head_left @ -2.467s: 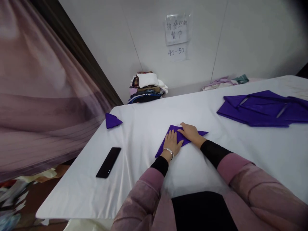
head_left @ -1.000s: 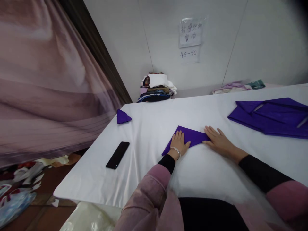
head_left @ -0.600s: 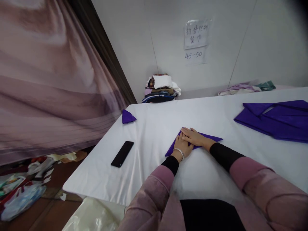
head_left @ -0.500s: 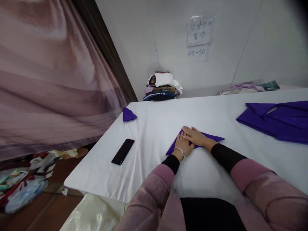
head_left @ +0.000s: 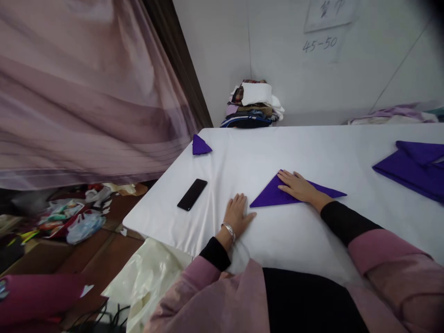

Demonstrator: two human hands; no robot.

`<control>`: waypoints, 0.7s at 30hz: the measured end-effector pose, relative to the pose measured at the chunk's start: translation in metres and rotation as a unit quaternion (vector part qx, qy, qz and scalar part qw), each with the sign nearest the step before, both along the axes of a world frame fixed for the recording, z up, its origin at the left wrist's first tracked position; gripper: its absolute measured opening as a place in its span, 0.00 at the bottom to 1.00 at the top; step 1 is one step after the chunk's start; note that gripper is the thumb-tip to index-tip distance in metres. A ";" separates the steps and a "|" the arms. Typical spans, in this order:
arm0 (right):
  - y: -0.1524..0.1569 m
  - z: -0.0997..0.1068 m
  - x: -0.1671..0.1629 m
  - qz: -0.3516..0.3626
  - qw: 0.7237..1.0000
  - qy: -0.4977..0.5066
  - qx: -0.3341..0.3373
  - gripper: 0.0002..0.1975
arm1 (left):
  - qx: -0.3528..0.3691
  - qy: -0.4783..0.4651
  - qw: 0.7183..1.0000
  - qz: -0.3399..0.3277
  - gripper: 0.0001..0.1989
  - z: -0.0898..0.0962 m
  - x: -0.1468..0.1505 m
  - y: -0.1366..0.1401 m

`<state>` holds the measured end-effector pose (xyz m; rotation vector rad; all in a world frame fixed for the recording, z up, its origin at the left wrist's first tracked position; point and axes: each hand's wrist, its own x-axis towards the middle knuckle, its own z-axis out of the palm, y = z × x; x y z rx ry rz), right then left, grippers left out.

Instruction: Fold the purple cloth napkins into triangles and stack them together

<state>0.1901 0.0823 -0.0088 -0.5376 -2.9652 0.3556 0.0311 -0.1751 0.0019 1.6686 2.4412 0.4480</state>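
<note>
The right hand (head_left: 299, 187) lies flat across a folded purple cloth (head_left: 272, 196), fingers outstretched and gripping nothing, the fingertips near the top point of its long triangle. That cloth sits on the white-covered table (head_left: 294, 148) in front of the person, one sharp corner to the left and another reaching out past the right wrist. The left hand (head_left: 238, 216) is off it, palm down on the white cover with fingers spread and nothing in its grasp, the thumb just beside the cloth's left corner; a silver bracelet (head_left: 229, 231) circles that wrist. Over to the left I see a black phone (head_left: 192, 194), and beyond it a small purple piece (head_left: 200, 145) near the table's edge. More purple fabric (head_left: 414, 169) lies well to the right.
</note>
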 end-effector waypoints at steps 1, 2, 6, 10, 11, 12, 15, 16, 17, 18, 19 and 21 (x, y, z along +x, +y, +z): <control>0.001 -0.001 0.000 0.000 1.000 -0.002 0.001 0.33 | 0.019 -0.009 1.000 0.011 0.30 -0.001 -0.002 -0.005; 0.001 -0.001 0.000 0.000 1.000 -0.004 0.001 0.33 | 0.039 -0.018 0.999 0.015 0.27 -0.002 -0.004 -0.008; 0.003 -0.003 -0.001 -0.003 1.000 -0.007 0.000 0.33 | 0.104 -0.043 0.994 0.001 0.19 -0.004 -0.001 -0.001; 0.004 -0.004 -0.002 -0.004 1.000 -0.017 -0.001 0.34 | 0.127 -0.064 0.990 -0.002 0.12 -0.001 0.001 0.011; 0.004 -0.004 -0.002 -0.003 1.000 -0.017 0.001 0.34 | 0.125 -0.067 0.990 0.001 0.10 0.000 0.001 0.013; 0.004 -0.005 -0.002 -0.003 1.000 -0.016 0.004 0.34 | 0.121 -0.068 0.990 0.005 0.08 0.000 0.001 0.014; 0.005 -0.005 -0.003 0.000 1.000 -0.013 0.007 0.34 | 0.106 -0.067 0.992 0.011 0.05 0.002 0.001 0.014; 0.005 -0.005 -0.003 0.001 1.000 -0.015 0.008 0.34 | 0.103 -0.066 0.992 0.012 0.05 0.002 0.001 0.014; 0.005 -0.004 -0.003 0.001 1.000 -0.017 0.009 0.34 | 0.101 -0.065 0.993 0.013 0.05 0.002 0.001 0.014; 0.005 -0.004 -0.003 0.002 1.000 -0.020 0.010 0.34 | 0.100 -0.065 0.993 0.014 0.06 0.003 0.002 0.014; 0.004 -0.002 -0.004 0.002 1.000 -0.024 0.012 0.35 | 0.100 -0.065 0.993 0.014 0.06 0.003 0.002 0.014; 0.003 0.000 -0.004 0.002 0.999 -0.032 0.015 0.35 | 0.103 -0.064 0.993 0.016 0.06 0.003 0.003 0.014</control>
